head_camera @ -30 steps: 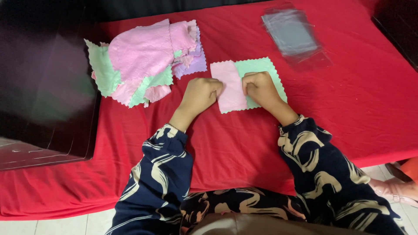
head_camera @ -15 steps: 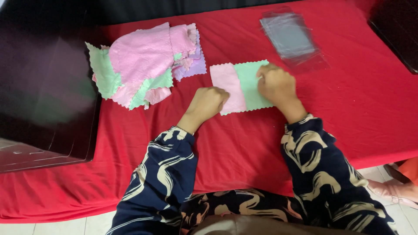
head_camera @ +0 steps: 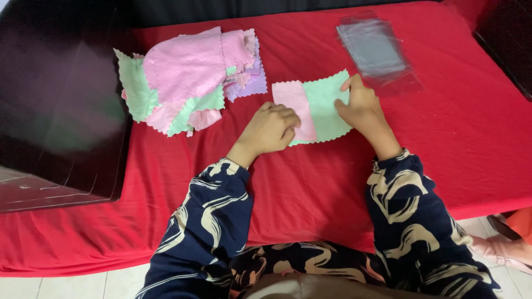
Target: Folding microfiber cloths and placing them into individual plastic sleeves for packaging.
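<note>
A pink cloth and a mint green cloth with zigzag edges lie overlapped on the red table cover. My left hand rests as a loose fist on the pink cloth's lower left corner. On the green cloth's right edge lies my right hand, fingers pressing down flat. Whether either hand pinches the fabric is hidden.
A heap of pink, green and purple cloths lies at the back left. Clear plastic sleeves lie at the back right. A dark glossy box stands on the left. A foot in a pink sandal shows on the floor at right.
My right hand has slid from the middle of the green cloth to its right edge. The left hand has shifted slightly left and down on the pink cloth.
</note>
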